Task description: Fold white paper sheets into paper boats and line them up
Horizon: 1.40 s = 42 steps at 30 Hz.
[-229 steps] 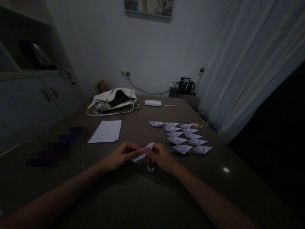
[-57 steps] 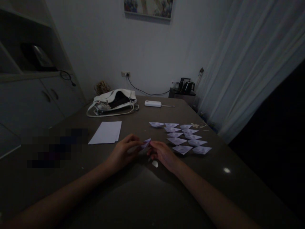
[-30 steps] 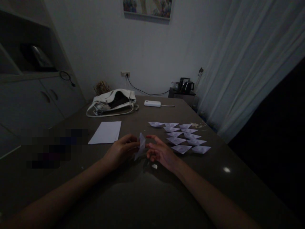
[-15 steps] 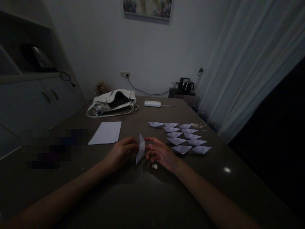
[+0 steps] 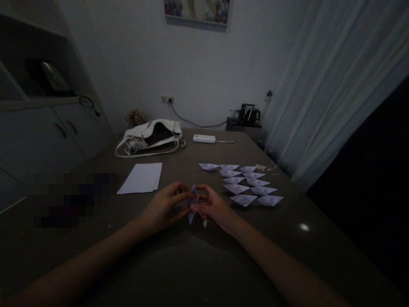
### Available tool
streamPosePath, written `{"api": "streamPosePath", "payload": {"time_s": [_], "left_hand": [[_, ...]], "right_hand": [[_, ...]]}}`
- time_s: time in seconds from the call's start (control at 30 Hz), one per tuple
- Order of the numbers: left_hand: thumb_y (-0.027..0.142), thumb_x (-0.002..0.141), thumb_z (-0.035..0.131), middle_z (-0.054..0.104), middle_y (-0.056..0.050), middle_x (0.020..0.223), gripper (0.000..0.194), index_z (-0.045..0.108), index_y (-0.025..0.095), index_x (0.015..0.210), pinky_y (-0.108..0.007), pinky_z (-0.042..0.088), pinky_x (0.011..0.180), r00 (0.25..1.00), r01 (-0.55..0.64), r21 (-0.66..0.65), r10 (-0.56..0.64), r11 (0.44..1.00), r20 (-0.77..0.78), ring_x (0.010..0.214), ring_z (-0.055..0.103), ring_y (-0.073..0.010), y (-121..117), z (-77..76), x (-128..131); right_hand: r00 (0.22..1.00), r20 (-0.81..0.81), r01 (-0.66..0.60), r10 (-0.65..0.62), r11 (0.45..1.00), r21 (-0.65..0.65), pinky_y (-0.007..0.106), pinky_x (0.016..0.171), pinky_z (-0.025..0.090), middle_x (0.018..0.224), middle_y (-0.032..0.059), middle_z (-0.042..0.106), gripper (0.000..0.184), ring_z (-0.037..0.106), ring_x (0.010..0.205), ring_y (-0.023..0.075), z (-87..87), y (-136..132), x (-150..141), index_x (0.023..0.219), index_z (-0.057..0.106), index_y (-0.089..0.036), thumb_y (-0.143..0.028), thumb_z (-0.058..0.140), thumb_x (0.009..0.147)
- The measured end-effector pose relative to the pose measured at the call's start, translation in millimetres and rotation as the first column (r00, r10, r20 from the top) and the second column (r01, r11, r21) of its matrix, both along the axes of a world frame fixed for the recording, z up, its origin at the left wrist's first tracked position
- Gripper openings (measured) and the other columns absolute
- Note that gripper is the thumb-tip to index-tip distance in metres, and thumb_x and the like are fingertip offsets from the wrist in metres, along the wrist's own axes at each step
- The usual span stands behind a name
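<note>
A small white folded paper boat is held on end between my two hands, low over the dark table. My left hand pinches it from the left, thumb below and fingers above. From the right, my right hand grips it with the thumb across its near side and the fingers behind. The fingers cover much of its middle. Several finished paper boats lie in rows to the right of my right hand. A stack of white paper sheets rests beyond my left hand.
At the far left of the table lies a white handbag with its strap toward me. A white power bank with a short cable is beside it. Behind the table's far right corner stands a black kettle set.
My right hand has closed on the paper boat, its thumb now across it. The boat has turned and shifted slightly right, and my left fingers have moved with it.
</note>
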<state>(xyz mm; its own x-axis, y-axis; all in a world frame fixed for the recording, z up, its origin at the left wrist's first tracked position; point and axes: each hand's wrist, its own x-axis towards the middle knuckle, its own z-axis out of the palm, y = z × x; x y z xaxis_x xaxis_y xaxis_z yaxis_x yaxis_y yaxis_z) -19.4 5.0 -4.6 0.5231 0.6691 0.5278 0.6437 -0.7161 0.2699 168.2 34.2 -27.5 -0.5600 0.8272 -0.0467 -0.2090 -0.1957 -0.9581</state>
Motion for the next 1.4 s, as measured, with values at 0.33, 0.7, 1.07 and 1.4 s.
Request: {"api": "streamPosePath", "payload": {"time_s": [0.33, 0.7, 1.07, 1.4], "left_hand": [[0.024, 0.087, 0.052, 0.066, -0.008, 0.102, 0.031, 0.043, 0.019, 0.116, -0.034, 0.053, 0.078, 0.917, 0.172, -0.440, 0.020, 0.882, 0.399, 0.089, 0.065, -0.0184, -4, -2.7, 15], [0.028, 0.085, 0.055, 0.066, -0.008, 0.104, 0.022, 0.053, 0.017, 0.105, -0.034, 0.051, 0.084, 0.845, 0.305, -0.552, 0.047, 0.776, 0.533, 0.094, 0.064, -0.0200, -4, -5.1, 18], [0.026, 0.087, 0.050, 0.066, -0.007, 0.100, 0.019, 0.053, 0.016, 0.104, -0.030, 0.050, 0.078, 0.901, 0.206, -0.532, 0.053, 0.821, 0.430, 0.089, 0.063, -0.0194, -5, -3.2, 18], [0.022, 0.082, 0.052, 0.064, -0.002, 0.080, 0.010, 0.052, 0.017, 0.091, -0.024, 0.046, 0.061, 0.948, 0.065, -0.487, 0.099, 0.871, 0.304, 0.070, 0.060, -0.0152, -4, -4.3, 18]], "right_hand": [[0.999, -0.014, 0.031, -0.032, 0.999, -0.029, 0.017, 0.040, 0.030, 0.072, -0.0054, 0.057, 0.046, 0.042, 0.042, 0.0032, 3.8, -1, 1, 0.104, 0.050, -0.020, -0.017, 0.069, 0.062], [0.999, 0.039, 0.033, -0.035, 0.998, 0.046, 0.014, 0.040, 0.031, 0.084, -0.0016, 0.058, 0.054, 0.050, 0.055, 0.0058, -1.0, -3, 0, 0.108, 0.047, -0.022, -0.022, 0.074, 0.062], [0.999, 0.042, 0.000, -0.002, 0.999, 0.051, 0.013, 0.040, 0.032, 0.084, -0.0016, 0.057, 0.051, 0.050, 0.055, 0.0052, -3.0, -2, -1, 0.108, 0.048, -0.022, -0.020, 0.072, 0.063], [0.998, 0.062, -0.003, -0.001, 0.998, 0.067, 0.014, 0.041, 0.032, 0.084, -0.0007, 0.058, 0.051, 0.051, 0.057, 0.0065, 0.6, -4, -1, 0.106, 0.049, -0.021, -0.027, 0.076, 0.063]]}}
